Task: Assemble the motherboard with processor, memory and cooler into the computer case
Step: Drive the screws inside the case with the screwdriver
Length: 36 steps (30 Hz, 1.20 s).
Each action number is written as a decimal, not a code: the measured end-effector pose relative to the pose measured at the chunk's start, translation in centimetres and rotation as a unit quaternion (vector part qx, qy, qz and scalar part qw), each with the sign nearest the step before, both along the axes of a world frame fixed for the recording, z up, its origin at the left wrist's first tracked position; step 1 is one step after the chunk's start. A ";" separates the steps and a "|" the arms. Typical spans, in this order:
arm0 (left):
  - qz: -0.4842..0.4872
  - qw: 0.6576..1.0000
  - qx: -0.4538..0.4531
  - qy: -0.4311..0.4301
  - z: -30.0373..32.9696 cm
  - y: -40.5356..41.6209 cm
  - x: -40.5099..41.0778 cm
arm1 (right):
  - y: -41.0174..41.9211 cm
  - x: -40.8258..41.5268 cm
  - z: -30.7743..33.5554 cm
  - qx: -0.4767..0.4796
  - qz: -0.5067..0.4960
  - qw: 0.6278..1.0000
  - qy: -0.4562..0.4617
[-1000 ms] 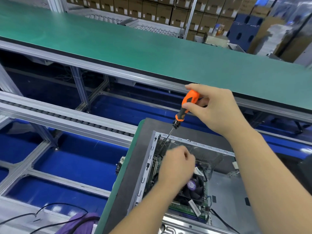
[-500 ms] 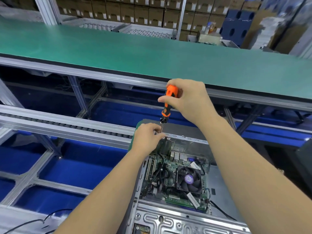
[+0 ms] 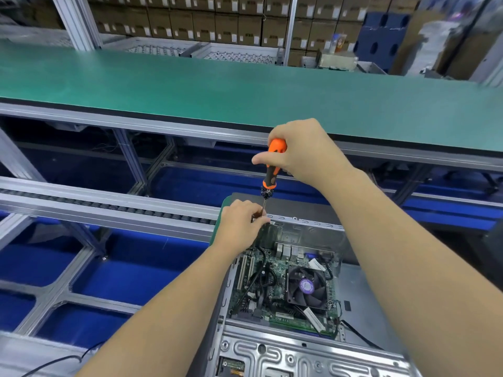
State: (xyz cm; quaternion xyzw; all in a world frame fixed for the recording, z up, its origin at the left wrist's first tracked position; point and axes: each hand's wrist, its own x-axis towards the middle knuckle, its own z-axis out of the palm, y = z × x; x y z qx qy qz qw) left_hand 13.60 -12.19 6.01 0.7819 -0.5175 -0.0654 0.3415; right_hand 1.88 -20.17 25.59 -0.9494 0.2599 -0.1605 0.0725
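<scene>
An open grey computer case point(image 3: 299, 352) lies in front of me with a green motherboard point(image 3: 272, 284) inside it. A black cooler fan point(image 3: 306, 285) with a purple hub sits on the board, and a memory stick point(image 3: 302, 321) lies along its near edge. My right hand point(image 3: 302, 148) grips an orange and black screwdriver point(image 3: 273, 170), held nearly upright over the case's far left corner. My left hand point(image 3: 241, 221) pinches the screwdriver's shaft near its tip at the case rim. The tip and any screw are hidden by my fingers.
A long green workbench point(image 3: 245, 85) runs across beyond the case. Left of the case is a roller conveyor rail point(image 3: 109, 205) above blue bins and an aluminium frame. Stacked cardboard boxes point(image 3: 217, 25) fill the background. A black cable point(image 3: 54, 361) lies at the lower left.
My left hand rose from inside the case to the far rim and pinched the shaft. The screwdriver swung from tilted to nearly upright. My view tilted down, showing more of the case.
</scene>
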 end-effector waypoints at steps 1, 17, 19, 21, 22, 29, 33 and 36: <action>-0.004 1.000 0.003 -0.006 0.0 0.0 0.0 | 0.0 -0.1 0.0 0.000 -0.001 1.000 0.008; -0.007 1.000 -0.013 -0.013 0.1 0.1 0.0 | 0.2 -1.2 0.8 0.019 0.064 0.998 0.012; -0.008 1.000 -0.014 -0.015 0.1 0.1 0.0 | 0.2 -1.2 0.8 0.020 0.065 0.998 0.012; -0.012 1.000 -0.016 -0.016 0.1 0.2 0.0 | 0.3 -1.1 0.8 0.022 0.067 0.997 0.012; -0.013 1.000 -0.017 -0.017 0.1 0.2 0.0 | 0.3 -1.0 0.7 0.025 0.068 0.997 0.012; -0.013 0.999 -0.023 -0.020 0.1 0.1 0.1 | 0.1 -1.1 0.6 0.031 0.062 0.998 0.000; -0.015 0.999 -0.027 -0.017 0.2 0.1 0.0 | 0.1 -1.1 0.7 0.024 0.065 0.998 -0.003; -0.017 0.999 -0.030 -0.018 0.1 0.2 0.0 | 0.1 -1.1 0.7 0.022 0.067 0.997 -0.004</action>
